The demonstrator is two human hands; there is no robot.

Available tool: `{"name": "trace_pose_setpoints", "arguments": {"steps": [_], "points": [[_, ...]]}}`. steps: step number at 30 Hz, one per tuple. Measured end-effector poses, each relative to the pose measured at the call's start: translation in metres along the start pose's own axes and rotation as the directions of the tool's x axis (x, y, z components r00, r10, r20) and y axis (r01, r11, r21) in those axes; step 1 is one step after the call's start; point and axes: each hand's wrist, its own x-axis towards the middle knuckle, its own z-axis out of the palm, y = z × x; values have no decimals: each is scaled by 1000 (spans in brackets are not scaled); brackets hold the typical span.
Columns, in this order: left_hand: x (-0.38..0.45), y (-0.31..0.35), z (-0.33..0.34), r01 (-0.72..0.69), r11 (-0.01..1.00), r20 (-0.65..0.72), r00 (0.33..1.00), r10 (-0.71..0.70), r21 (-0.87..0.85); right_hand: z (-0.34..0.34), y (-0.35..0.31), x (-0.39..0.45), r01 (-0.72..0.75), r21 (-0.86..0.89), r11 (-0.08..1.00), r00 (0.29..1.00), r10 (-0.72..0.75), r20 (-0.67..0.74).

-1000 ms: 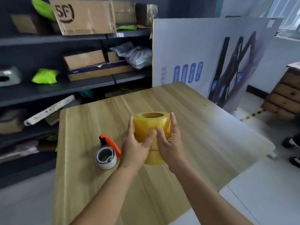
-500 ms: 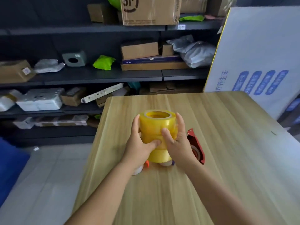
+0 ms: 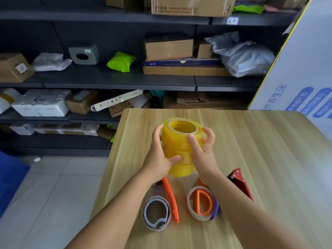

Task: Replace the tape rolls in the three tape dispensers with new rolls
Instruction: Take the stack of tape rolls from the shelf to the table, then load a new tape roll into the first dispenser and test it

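Observation:
A stack of yellow tape rolls is held over the wooden table, tilted slightly. My left hand grips its left side and my right hand grips its right side. Nearer to me lie three tape dispensers. An orange-handled dispenser with a grey ring lies on the left. An orange and purple dispenser holding a nearly used-up roll lies in the middle. A dark red dispenser lies on the right, partly hidden by my right forearm.
Dark shelves behind the table hold cardboard boxes, bags and a green packet. A large white printed board leans at the right. The table's left edge drops to a pale tiled floor.
The view has swung left and tilted down, so all three dispensers now show below my hands. The stack of rolls stays gripped in both hands and now tilts a little.

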Motion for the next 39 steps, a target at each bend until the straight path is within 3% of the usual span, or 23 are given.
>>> {"name": "trace_pose_setpoints", "arguments": {"steps": [17, 29, 34, 39], "points": [[67, -77, -3, 124, 979, 30, 991, -130, 161, 30, 65, 65, -109, -52, 993, 991, 112, 68], [39, -57, -20, 194, 922, 68, 971, -229, 336, 28, 52, 40, -108, -319, 942, 981, 152, 118], [-1, -39, -23, 175, 918, 21, 980, -196, 355, 24, 41, 6, 92, -490, 867, 990, -26, 140], [-64, -32, -10, 168, 917, -48, 986, -161, 361, 19, 36, -55, 265, -537, 801, 946, -107, 307]]}}
